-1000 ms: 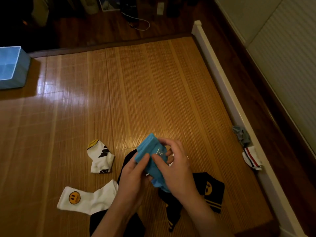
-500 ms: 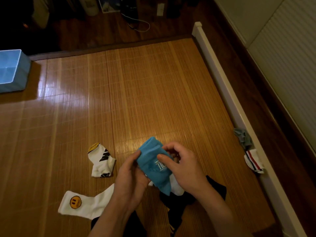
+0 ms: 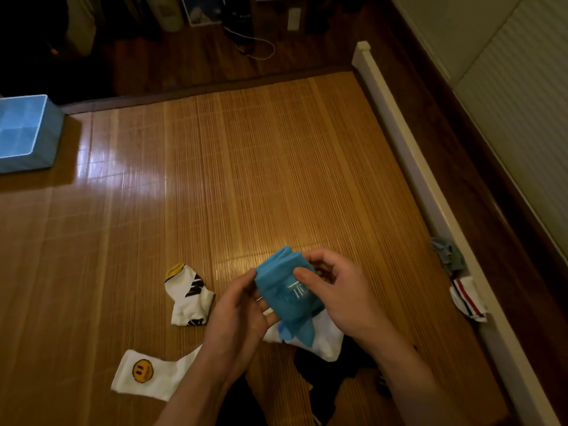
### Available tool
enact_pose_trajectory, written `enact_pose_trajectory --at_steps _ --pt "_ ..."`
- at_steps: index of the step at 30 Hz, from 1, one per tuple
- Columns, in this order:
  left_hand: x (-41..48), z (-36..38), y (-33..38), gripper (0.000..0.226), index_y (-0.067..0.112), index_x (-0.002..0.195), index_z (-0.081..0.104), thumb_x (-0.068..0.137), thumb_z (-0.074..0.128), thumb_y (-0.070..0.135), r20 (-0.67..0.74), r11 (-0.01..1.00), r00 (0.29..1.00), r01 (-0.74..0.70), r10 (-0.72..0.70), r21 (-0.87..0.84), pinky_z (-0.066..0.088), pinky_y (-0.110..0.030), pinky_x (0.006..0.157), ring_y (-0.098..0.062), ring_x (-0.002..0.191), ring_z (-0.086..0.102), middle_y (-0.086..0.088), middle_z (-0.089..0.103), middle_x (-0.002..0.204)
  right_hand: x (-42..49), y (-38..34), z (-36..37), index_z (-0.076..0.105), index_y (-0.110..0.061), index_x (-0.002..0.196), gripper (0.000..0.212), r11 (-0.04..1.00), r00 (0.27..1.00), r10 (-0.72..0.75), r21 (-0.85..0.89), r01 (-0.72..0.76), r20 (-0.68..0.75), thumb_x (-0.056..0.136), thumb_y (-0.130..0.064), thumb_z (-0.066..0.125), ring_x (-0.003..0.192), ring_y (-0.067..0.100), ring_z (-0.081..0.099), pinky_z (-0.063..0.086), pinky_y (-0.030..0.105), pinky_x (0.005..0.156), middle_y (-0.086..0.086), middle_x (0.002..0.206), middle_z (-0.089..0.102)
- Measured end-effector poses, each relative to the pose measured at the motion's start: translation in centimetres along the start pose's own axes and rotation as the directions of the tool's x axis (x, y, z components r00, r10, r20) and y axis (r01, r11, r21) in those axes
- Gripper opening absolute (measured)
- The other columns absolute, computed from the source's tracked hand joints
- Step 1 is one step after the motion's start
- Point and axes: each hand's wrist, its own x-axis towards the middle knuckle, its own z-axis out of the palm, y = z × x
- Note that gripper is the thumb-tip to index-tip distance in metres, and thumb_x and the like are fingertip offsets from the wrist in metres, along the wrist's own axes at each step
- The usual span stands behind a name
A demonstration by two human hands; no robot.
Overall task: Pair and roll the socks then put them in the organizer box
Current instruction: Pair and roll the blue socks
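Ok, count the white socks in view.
4: yellow-toed sock mid-left on the mat, smiley sock nearer the camera, white sock beneath the blue bundle, striped sock at the right rail. More may be hidden.

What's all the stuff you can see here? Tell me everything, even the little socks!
blue socks: one bundle, blue, held in both hands
smiley sock: one, white, mat, lower left
patterned sock: one, white-yellow-black, mat, left of hands
white sock: one, white, mat, under the hands
black socks: count unclear, black, mat, beneath the arms
grey sock: one, grey, against the rail
striped sock: one, white with red stripes, against the rail
organizer box: one, light blue, far left
mat: one, tan bamboo, under the socks
rail: one, white, mat's right edge
left hand: one, grips the blue socks
right hand: one, grips the blue socks
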Motion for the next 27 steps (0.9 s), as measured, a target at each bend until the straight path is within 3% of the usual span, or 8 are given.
enact_pose_trajectory --at_steps 3,8,10,13,18,22,24,27 --pt "0.2 -0.4 0.0 0.052 -0.001 0.129 0.066 0.091 0.053 0.032 -0.014 1.000 1.000 -0.010 0.010 0.000 0.055 -0.047 0.091 -0.034 0.111 0.066 -0.023 0.068 0.129 0.2 0.1 0.3 0.072 -0.031 0.099 0.012 1.000 0.999 0.014 0.007 -0.015 0.029 0.092 -0.022 0.071 0.091 0.009 0.071 0.058 0.024 0.078 -0.008 0.096 0.075" --pt "0.7 -0.8 -0.3 0.042 0.006 0.116 0.075 0.092 0.059 0.036 -0.002 1.000 1.000 -0.027 0.027 -0.001 0.056 -0.048 0.093 -0.033 0.114 0.066 -0.020 0.069 0.126 1.1 0.3 1.1 0.072 -0.022 0.099 0.010 0.999 0.996 0.045 -0.024 -0.047 -0.072 0.089 -0.020 0.074 0.084 0.007 0.070 0.056 0.022 0.072 -0.007 0.091 0.075" --pt "0.9 -0.8 -0.3 0.048 0.008 0.123 0.072 0.088 0.068 0.040 0.011 0.994 0.998 -0.067 0.066 0.089 0.058 -0.048 0.094 -0.034 0.119 0.066 -0.020 0.069 0.129 1.4 0.5 1.4 0.072 -0.019 0.098 0.010 0.998 0.993 0.052 -0.019 -0.054 -0.104 0.089 -0.020 0.074 0.083 0.007 0.070 0.056 0.020 0.072 -0.006 0.089 0.075" --pt "1.3 -1.0 -0.4 0.036 0.019 0.120 0.074 0.086 0.076 0.027 0.028 0.966 0.992 -0.123 0.120 0.227 0.061 -0.041 0.085 -0.030 0.112 0.071 -0.017 0.073 0.121 1.9 0.7 1.8 0.072 -0.016 0.094 0.007 0.997 0.990 0.074 -0.003 -0.075 -0.123 0.089 -0.020 0.075 0.080 0.006 0.070 0.054 0.017 0.069 -0.004 0.088 0.074" --pt "2.0 -1.6 -0.6 0.033 0.014 0.124 0.072 0.091 0.072 0.020 0.015 0.969 0.991 -0.133 0.133 0.210 0.056 -0.054 0.098 -0.038 0.118 0.068 -0.022 0.071 0.124 2.8 1.1 1.8 0.070 -0.016 0.087 0.011 0.995 0.992 0.077 -0.057 -0.083 -0.101 0.086 -0.024 0.077 0.083 0.003 0.066 0.053 0.019 0.070 -0.005 0.089 0.071" --pt "1.7 -1.8 0.0 0.028 0.011 0.121 0.073 0.095 0.063 0.014 0.047 0.979 0.992 -0.121 0.114 0.164 0.062 -0.044 0.084 -0.035 0.113 0.071 -0.024 0.071 0.123 3.2 1.8 0.6 0.061 -0.028 0.109 0.032 0.995 0.993 0.083 -0.054 -0.078 0.084 0.083 -0.034 0.079 0.110 0.002 0.063 0.051 0.025 0.093 -0.012 0.111 0.069" --pt "1.5 -2.0 0.5 0.027 0.010 0.116 0.074 0.092 0.061 0.013 0.040 0.983 0.991 -0.131 0.127 0.131 0.062 -0.042 0.082 -0.034 0.111 0.071 -0.024 0.071 0.122 3.1 1.8 -0.2 0.062 -0.029 0.113 0.041 0.990 0.966 0.143 -0.033 -0.139 0.218 0.079 -0.045 0.079 0.104 0.006 0.067 0.056 0.029 0.089 -0.007 0.106 0.073" --pt "1.3 -2.3 1.2 0.032 0.007 0.120 0.072 0.091 0.061 0.014 -0.028 0.988 0.988 -0.151 0.152 0.042 0.062 -0.043 0.088 -0.034 0.112 0.070 -0.024 0.069 0.125 2.6 2.3 -1.1 0.069 -0.014 0.092 0.033 0.977 0.932 0.180 -0.170 -0.132 0.313 0.080 -0.043 0.080 0.085 0.008 0.068 0.056 0.029 0.078 -0.006 0.088 0.073"
